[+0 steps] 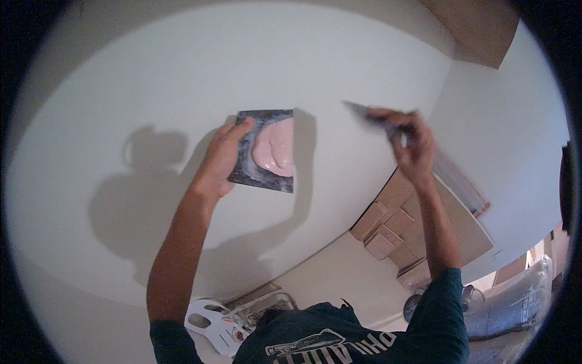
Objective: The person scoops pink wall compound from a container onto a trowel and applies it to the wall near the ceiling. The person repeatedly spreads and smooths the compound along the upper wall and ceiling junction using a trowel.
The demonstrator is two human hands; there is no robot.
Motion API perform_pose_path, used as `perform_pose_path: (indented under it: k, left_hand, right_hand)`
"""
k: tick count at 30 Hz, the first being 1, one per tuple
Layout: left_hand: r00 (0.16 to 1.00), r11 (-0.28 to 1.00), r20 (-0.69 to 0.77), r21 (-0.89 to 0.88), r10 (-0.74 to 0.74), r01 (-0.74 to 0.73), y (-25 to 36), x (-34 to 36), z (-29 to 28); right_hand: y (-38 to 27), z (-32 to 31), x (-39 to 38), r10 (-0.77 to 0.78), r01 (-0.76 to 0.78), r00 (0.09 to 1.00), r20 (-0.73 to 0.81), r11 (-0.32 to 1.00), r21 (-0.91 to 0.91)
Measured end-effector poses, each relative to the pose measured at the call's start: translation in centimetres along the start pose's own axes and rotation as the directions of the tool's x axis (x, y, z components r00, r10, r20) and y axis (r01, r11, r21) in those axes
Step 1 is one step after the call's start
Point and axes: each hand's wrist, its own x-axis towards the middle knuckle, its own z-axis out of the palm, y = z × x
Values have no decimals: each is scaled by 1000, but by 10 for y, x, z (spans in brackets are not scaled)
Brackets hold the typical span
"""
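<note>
Dark shirt [330, 320] sits nearest; farther off, the left hand [219, 156] grips a board [244, 168] by its left edge, pink paste [274, 145] reaching its right; rightward past open wall [339, 167], the right hand [415, 142] clasps a blurred scraper [362, 111].

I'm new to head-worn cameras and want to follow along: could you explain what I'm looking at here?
Happily. There is no machine arm: these are a person's own bare hands. The single picture comes from a wide fisheye camera on their head, so straight edges bend and the corners go dark.

The left hand holds a flat, dark board with a smooth mound of pink paste on it. The right hand grips a thin-bladed tool, too blurred to identify surely.

Behind them is a pale wall, with the person's shadow on it. Cardboard boxes show at lower right.
</note>
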Motion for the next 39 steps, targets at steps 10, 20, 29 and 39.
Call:
perform_pose_path:
  k: [10, 20, 29, 39]
  left_hand:
    - [983, 992, 179, 123, -32, 10, 5, 2, 42]
    - [983, 983, 181, 186, -24, -10, 13, 36, 40]
    - [957, 803, 273, 590, -102, -83, 113, 89, 50]
    - [841, 745, 436, 665, -319, -62, 138, 121, 38]
  right_hand:
    - [-40, 18, -1, -272, 523, 785, 557, 773, -360]
    - [-4, -2, -9, -54, 385, 824, 564, 784, -487]
    - [105, -35, -17, 849, -682, 484, 212, 214, 699]
    - [135, -159, 192, 552, -339, 819, 157, 246, 908]
